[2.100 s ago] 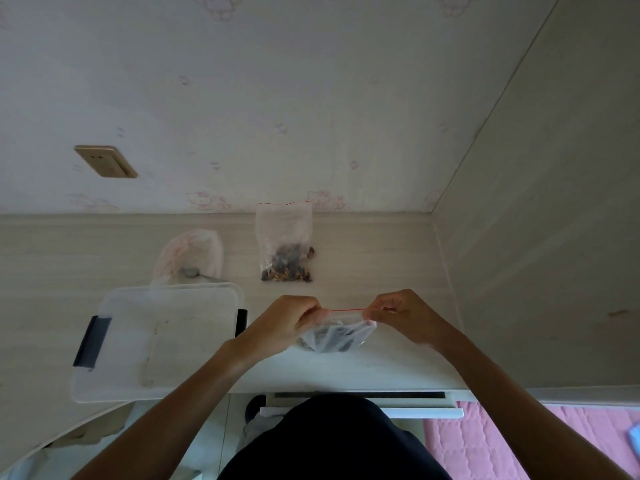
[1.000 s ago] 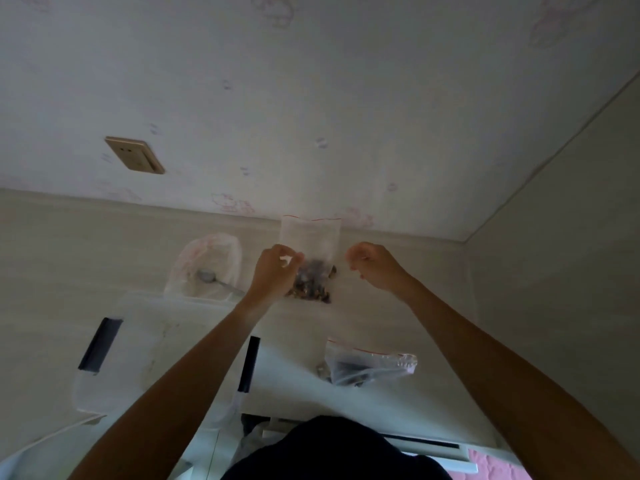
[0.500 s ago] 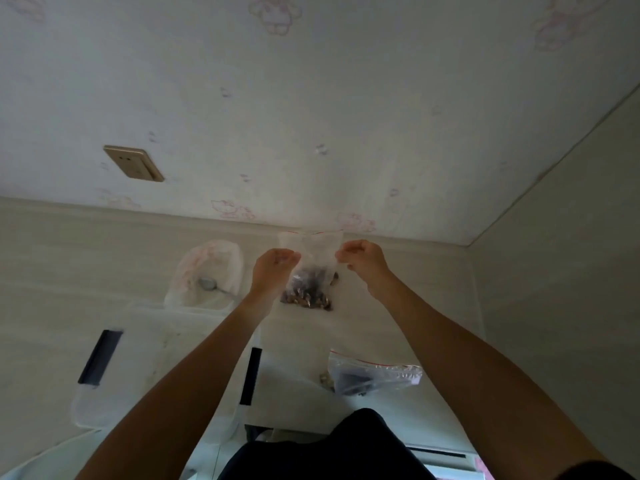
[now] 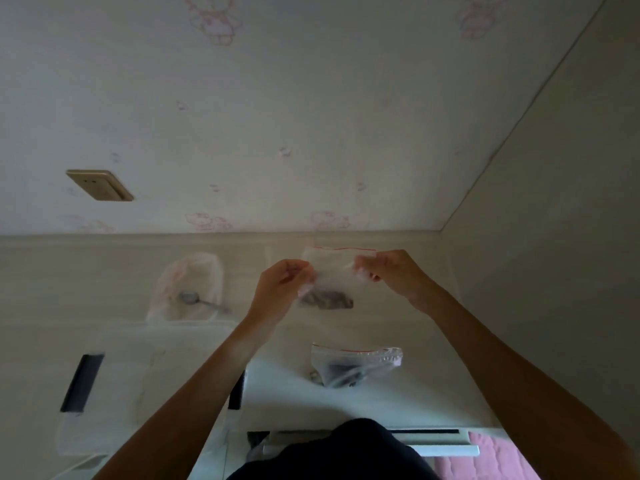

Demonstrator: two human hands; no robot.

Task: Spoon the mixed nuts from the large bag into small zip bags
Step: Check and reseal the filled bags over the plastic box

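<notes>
Fingers of the left hand (image 4: 280, 289) and right hand (image 4: 391, 275) are pinched on the two side edges of an upright small zip bag (image 4: 337, 271), held near the wall with nuts (image 4: 327, 300) settled at its bottom. Nearer the body, a second filled zip bag (image 4: 353, 365) is laid flat on the desk (image 4: 398, 403). Left of the hands, a spoon (image 4: 194, 298) is seen inside the large bag (image 4: 188, 282), behind a clear lidded storage box (image 4: 138, 375).
</notes>
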